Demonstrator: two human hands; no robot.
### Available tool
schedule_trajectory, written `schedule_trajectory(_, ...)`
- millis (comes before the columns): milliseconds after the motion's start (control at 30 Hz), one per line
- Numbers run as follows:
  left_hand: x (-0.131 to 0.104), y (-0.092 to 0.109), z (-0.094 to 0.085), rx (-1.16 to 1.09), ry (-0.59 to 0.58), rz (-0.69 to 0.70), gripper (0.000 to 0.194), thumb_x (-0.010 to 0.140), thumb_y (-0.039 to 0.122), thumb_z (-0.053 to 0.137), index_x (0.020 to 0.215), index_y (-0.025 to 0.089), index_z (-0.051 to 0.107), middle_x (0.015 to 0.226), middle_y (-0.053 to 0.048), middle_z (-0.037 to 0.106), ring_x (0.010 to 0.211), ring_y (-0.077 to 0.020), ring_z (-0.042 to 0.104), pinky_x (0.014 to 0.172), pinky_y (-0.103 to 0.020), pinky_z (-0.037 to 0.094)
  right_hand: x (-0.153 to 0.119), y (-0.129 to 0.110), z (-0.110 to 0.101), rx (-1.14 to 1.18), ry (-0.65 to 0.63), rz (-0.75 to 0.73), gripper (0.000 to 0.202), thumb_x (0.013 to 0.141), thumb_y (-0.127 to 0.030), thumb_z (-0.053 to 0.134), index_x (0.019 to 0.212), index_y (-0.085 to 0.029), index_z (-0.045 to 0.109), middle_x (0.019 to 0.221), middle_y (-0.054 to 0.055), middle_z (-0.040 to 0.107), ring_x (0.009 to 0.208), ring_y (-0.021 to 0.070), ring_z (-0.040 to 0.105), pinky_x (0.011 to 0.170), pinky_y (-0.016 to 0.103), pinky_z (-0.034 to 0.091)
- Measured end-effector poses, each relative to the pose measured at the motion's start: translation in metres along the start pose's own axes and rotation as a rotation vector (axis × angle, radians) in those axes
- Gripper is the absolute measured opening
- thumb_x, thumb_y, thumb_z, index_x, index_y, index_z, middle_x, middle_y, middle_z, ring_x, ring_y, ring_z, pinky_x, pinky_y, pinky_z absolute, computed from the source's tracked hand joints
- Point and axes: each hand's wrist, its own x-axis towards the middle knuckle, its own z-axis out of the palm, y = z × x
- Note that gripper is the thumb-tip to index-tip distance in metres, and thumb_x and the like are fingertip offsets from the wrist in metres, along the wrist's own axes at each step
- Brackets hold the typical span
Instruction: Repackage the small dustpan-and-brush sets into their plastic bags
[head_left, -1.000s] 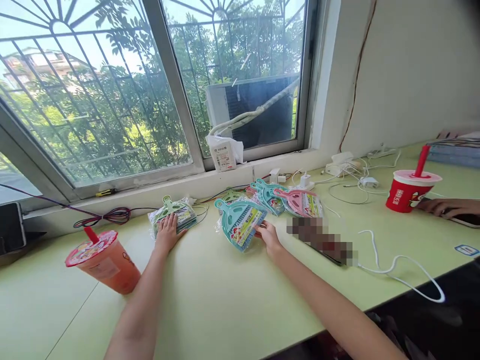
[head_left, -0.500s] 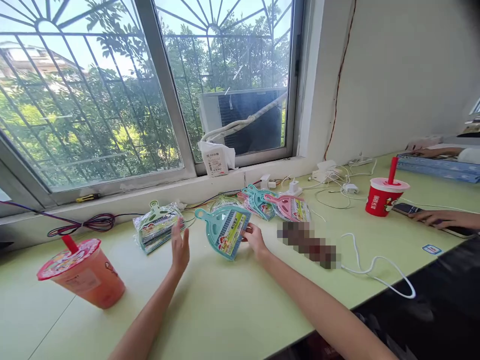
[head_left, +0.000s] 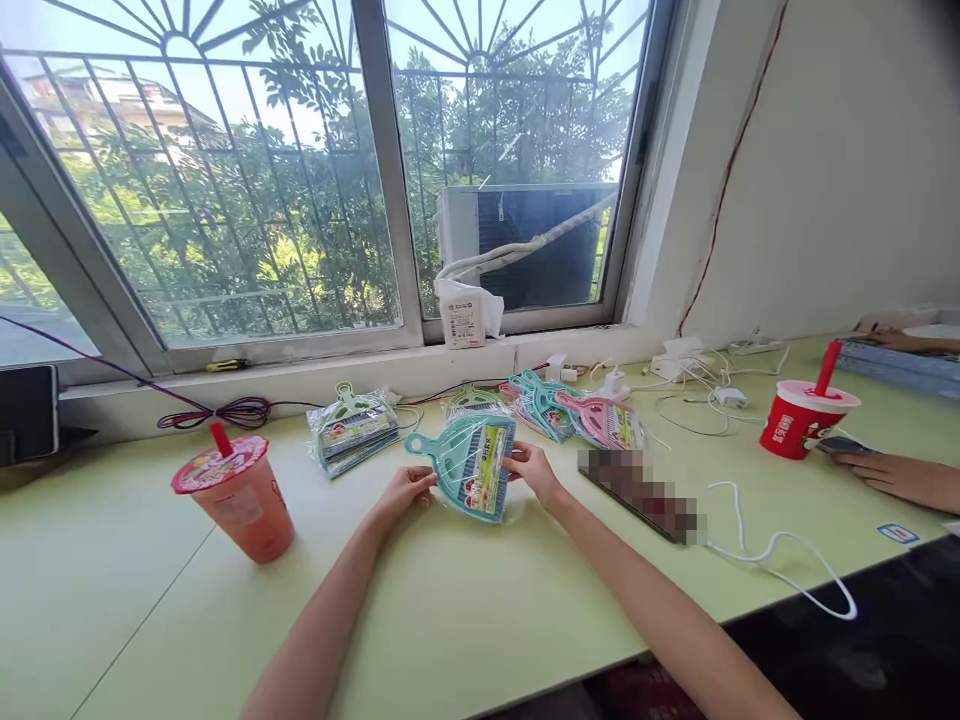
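A teal mini dustpan-and-brush set in clear plastic wrap is held tilted just above the table, its yellow-green label facing me. My right hand grips its right edge, thumb in front. At the lower left edge of the wrap, my left hand is closed in a pinch on it. Behind to the left lies a stack of wrapped sets with a green dustpan on top. Farther back on the right are more wrapped sets, among them a teal dustpan and a pink dustpan.
An orange drink cup with a red straw stands at left, and a red cup at right. A blurred dark device lies beside a white cable. Another person's hand rests on a phone at far right.
My left hand, open and apart before, has come in and closed on the wrapped set's left side. The right hand keeps its grip. The camera view has swung left.
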Motion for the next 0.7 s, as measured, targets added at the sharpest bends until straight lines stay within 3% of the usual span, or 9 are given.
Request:
schedule_trajectory(167, 0.0, -0.001, 0.0, -0.055, -0.035, -0.016, 0.051, 0.06, 0.059, 0.079, 0.076, 0.011, 0.071, 0.072, -0.007, 0.068, 0.054, -0.0139, 0.061, 0.057, -0.026, 0.046, 0.001, -0.001, -0.006, 0.023, -0.031, 0.006, 0.051, 0.047, -0.042, 0.087, 0.088, -0.016, 0.07, 0.08, 0.007, 0.074, 0.068, 0.0213, 0.069, 0.061, 0.034, 0.057)
schedule_trajectory(267, 0.0, 0.001, 0.001, -0.108, 0.024, -0.003, 0.049, 0.064, 0.058, 0.077, 0.082, 0.013, 0.073, 0.078, -0.008, 0.07, 0.057, -0.0139, 0.063, 0.059, -0.027, 0.048, 0.001, -0.002, -0.006, 0.043, -0.04, 0.009, 0.051, 0.049, -0.042, 0.087, 0.09, -0.017, 0.071, 0.083, 0.007, 0.075, 0.073, 0.0234, 0.071, 0.067, 0.037, 0.058)
schedule_trajectory(367, 0.001, 0.003, -0.006, -0.184, 0.198, 0.027, 0.051, 0.059, 0.057, 0.08, 0.083, 0.013, 0.072, 0.076, -0.009, 0.071, 0.059, -0.016, 0.065, 0.063, -0.029, 0.051, 0.001, -0.003, -0.008, 0.052, -0.052, 0.015, 0.049, 0.049, -0.04, 0.088, 0.09, -0.018, 0.071, 0.085, 0.007, 0.075, 0.076, 0.0244, 0.071, 0.071, 0.04, 0.059)
schedule_trajectory(467, 0.001, 0.002, -0.025, -0.301, 0.5, 0.074, 0.051, 0.056, 0.053, 0.082, 0.084, 0.012, 0.07, 0.077, -0.01, 0.073, 0.06, -0.0162, 0.065, 0.064, -0.029, 0.054, 0.002, -0.004, -0.014, 0.074, -0.008, 0.018, 0.049, 0.049, -0.039, 0.088, 0.09, -0.018, 0.071, 0.084, 0.007, 0.075, 0.076, 0.0244, 0.071, 0.072, 0.04, 0.059)
schedule_trajectory(567, -0.003, -0.001, -0.044, -0.392, 0.77, 0.055, 0.04, 0.066, 0.045, 0.077, 0.089, 0.013, 0.068, 0.078, -0.008, 0.073, 0.058, -0.0124, 0.064, 0.063, -0.026, 0.055, 0.005, -0.003, -0.021, 0.131, 0.069, -0.009, 0.049, 0.05, -0.038, 0.088, 0.091, -0.018, 0.071, 0.09, 0.007, 0.075, 0.078, 0.0234, 0.071, 0.073, 0.038, 0.06)
schedule_trajectory(700, -0.003, -0.006, -0.046, -0.383, 0.791, 0.066, 0.036, 0.076, 0.04, 0.066, 0.101, 0.014, 0.067, 0.085, -0.008, 0.073, 0.055, -0.0099, 0.063, 0.062, -0.025, 0.055, 0.01, 0.001, -0.028, 0.219, 0.169, -0.037, 0.046, 0.051, -0.035, 0.086, 0.09, -0.019, 0.068, 0.094, 0.006, 0.074, 0.082, 0.0226, 0.071, 0.076, 0.037, 0.06)
